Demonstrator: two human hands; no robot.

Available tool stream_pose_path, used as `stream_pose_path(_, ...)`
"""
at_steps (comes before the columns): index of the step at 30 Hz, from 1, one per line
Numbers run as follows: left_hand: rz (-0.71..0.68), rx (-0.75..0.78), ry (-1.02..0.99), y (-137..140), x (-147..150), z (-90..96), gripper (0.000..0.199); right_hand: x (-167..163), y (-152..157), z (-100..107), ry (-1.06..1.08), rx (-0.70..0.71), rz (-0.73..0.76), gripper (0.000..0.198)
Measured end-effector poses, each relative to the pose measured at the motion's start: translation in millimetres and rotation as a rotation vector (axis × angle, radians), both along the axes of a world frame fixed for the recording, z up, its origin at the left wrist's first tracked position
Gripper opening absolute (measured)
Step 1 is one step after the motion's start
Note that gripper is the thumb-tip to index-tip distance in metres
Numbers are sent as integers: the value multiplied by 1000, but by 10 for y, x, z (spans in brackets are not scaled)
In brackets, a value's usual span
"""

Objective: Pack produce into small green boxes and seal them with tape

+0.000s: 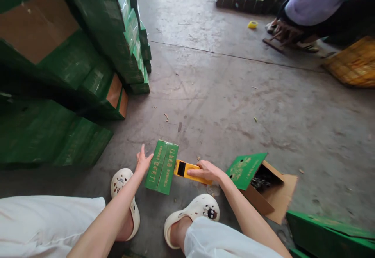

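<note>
A closed green carton [162,166] with gold printed characters and a taped top seam rests on the floor between my feet. My left hand [142,161] is at its left side, fingers spread, at or very near the edge; I cannot tell whether it presses on the carton. On the other side, my right hand [207,171] is wrapped round a yellow-orange handheld device [190,172] with a black panel. The device's front end is against or just beside the carton's right side. The exact kind of device is not clear.
Tall stacks of green cartons [102,27] stand at left. An open carton [249,172] with dark contents lies to my right, near another green carton [328,234]. Farther off are a yellow tape roll [252,24], a seated person [316,4] and a yellow crate [354,63].
</note>
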State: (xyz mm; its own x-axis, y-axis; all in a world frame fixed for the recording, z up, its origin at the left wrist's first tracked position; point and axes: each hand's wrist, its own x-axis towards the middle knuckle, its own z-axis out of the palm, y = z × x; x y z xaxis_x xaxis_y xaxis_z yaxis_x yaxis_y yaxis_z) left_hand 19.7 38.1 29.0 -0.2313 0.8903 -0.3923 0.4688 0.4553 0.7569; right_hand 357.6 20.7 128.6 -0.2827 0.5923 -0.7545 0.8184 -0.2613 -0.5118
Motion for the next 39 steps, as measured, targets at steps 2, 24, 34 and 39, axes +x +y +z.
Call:
stream_pose_path(2,26,38,123,-33,-9,75,62,-15,0,23,-9,-3,3,62)
stream_pose_path(24,-321,-140,461,-445,141,682,121,-170,-135,278,209,-72,-85,62)
stream_pose_path(34,-341,-99,276,-334,-232,448,122,238,-463,-91,-80,73,-55,58)
stream_pose_path(39,-351,-68,87,-255,-483,395,120,-198,-229,-273,-83,20,-34,59)
